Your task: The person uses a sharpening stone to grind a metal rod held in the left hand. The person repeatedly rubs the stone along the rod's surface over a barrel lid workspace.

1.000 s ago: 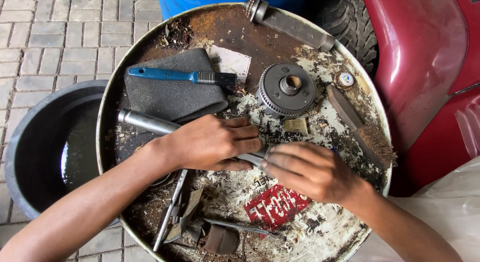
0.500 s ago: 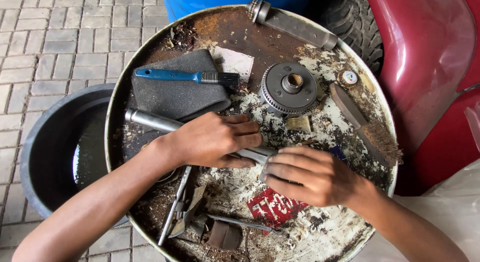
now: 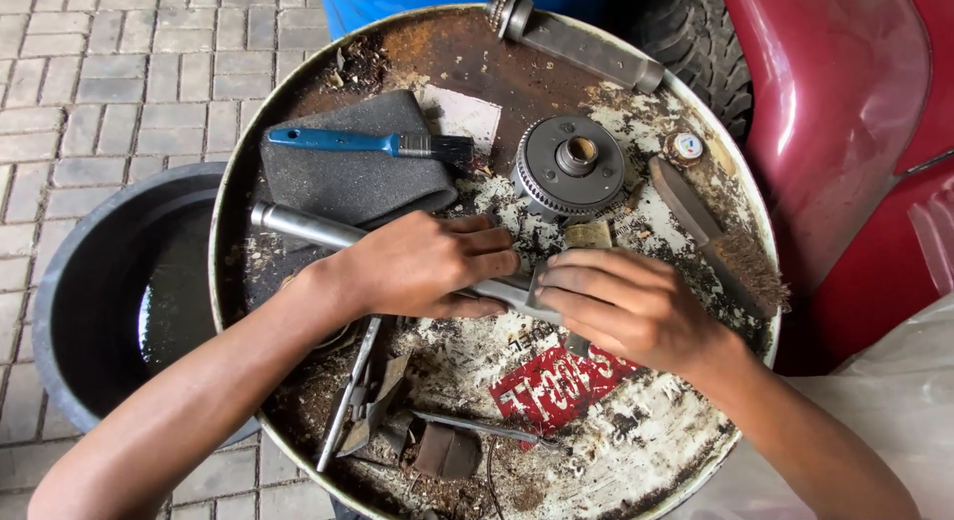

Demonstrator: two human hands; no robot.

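Head view: left hand (image 3: 427, 264) wrapped around long grey metal tube wrench (image 3: 298, 225) at centre of rusty round drum-top surface (image 3: 477, 58). Right hand (image 3: 626, 306) pinches its far end. Round toothed gear (image 3: 568, 167) just beyond; drum rim near on the right.

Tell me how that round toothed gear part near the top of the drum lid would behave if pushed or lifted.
The gear part looks like solid metal, so it is probably heavy for its size and stiff. It lies flat on the rusty drum lid, so a push would likely make it slide rather than roll. Its toothed rim should give grip, though it may be greasy.
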